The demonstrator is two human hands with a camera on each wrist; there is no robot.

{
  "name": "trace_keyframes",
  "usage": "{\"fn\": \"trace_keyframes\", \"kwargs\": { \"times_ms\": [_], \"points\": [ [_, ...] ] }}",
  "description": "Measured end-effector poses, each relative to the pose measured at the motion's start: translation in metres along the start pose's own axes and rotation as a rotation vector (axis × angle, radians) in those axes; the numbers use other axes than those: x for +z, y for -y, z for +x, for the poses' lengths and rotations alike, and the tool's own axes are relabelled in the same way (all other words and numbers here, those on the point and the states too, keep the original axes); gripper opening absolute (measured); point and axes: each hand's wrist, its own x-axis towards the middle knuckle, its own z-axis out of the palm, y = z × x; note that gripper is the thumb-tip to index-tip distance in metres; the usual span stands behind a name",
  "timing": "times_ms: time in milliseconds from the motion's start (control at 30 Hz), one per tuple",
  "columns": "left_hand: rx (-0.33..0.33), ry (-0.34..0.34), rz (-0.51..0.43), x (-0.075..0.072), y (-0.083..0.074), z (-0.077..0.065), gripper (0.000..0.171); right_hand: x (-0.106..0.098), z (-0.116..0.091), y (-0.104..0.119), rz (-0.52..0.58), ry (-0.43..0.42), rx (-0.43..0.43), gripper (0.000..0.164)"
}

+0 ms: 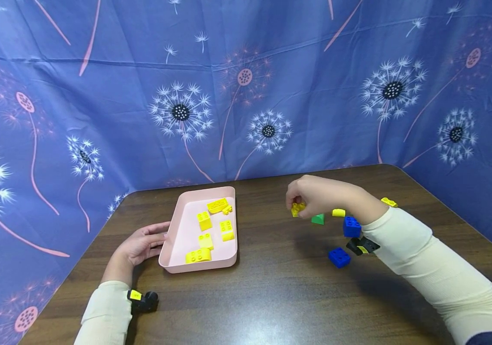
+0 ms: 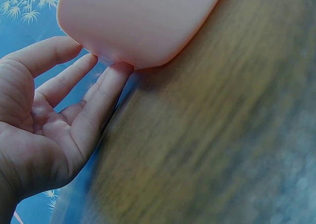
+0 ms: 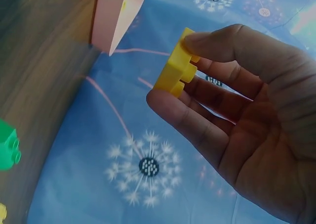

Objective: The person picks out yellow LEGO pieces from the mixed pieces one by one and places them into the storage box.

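Note:
My right hand (image 1: 320, 192) is raised over the right half of the table. Between thumb and fingertip it pinches a yellow toy brick (image 3: 174, 68) by its ends, studs turned toward the palm. My left hand (image 1: 141, 244) is at the left side of a pink tray (image 1: 234, 258), its extended fingertips touching the outer wall, as the left wrist view shows. Inside the tray lie several yellow bricks, among them a square one (image 1: 204, 221) near the middle and a rounded one (image 1: 198, 256) at the near end.
Around my right forearm lie a green brick (image 1: 318, 219), a yellow piece (image 1: 338, 212), a blue brick (image 1: 351, 226), a second blue brick (image 1: 339, 257) and a yellow brick (image 1: 389, 202) farther right. A blue dandelion-print cloth (image 1: 228, 158) hangs behind the wooden table (image 1: 280, 292).

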Motion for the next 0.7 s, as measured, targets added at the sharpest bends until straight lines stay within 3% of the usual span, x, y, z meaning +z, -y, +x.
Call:
{"fn": "trace_keyframes", "kwargs": {
  "times_ms": [700],
  "points": [
    [0.002, -0.002, -0.001, -0.003, 0.003, 0.003, 0.062, 0.017, 0.07, 0.038, -0.008, 0.065, -0.13, 0.012]
  ]
}}
